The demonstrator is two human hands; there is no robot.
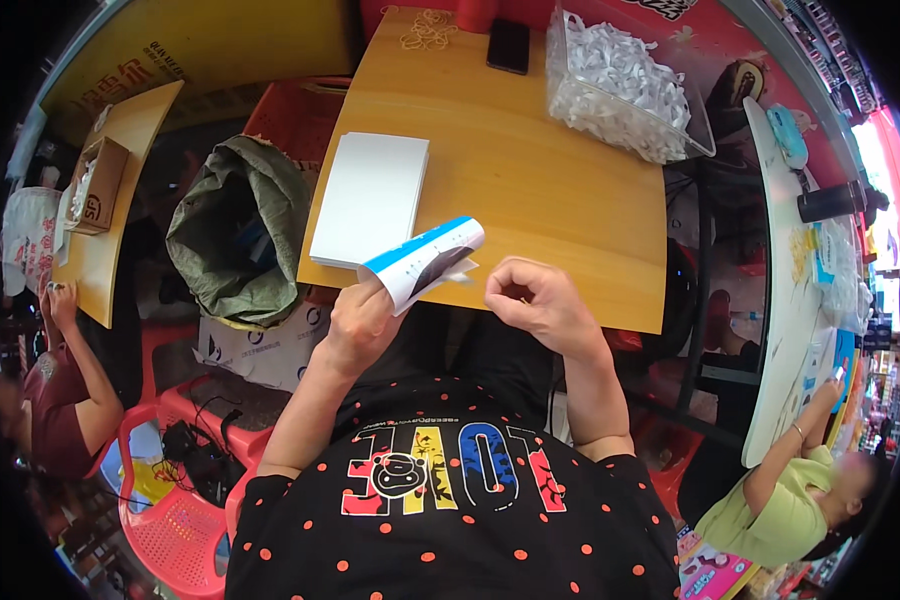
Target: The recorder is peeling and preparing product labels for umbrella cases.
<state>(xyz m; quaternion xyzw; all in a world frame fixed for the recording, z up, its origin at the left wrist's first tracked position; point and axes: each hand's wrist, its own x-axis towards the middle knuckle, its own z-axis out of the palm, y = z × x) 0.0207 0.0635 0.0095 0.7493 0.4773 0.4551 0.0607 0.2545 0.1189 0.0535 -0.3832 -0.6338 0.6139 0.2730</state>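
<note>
My left hand (pixel 358 325) is closed on the lower end of a curled printed sheet (pixel 430 258), white with a blue band along one edge and a dark picture on it. Small white flaps stick out from its right side. Just right of the sheet, apart from it, is my right hand (pixel 545 305). Its fingers are curled in with thumb and forefinger close together; anything between them is hidden or too small to see. Behind my left hand, a neat stack of white paper (pixel 372 195) lies on the wooden table (pixel 530 200), near its left edge.
A clear bin (pixel 625 85) of white crumpled strips stands at the table's far right, beside a black phone (pixel 508 47) and tan bands (pixel 428 30). Left of the table sits an open green sack (pixel 238 230). Other people work at side tables left and right. Red chairs (pixel 175 530) stand nearby.
</note>
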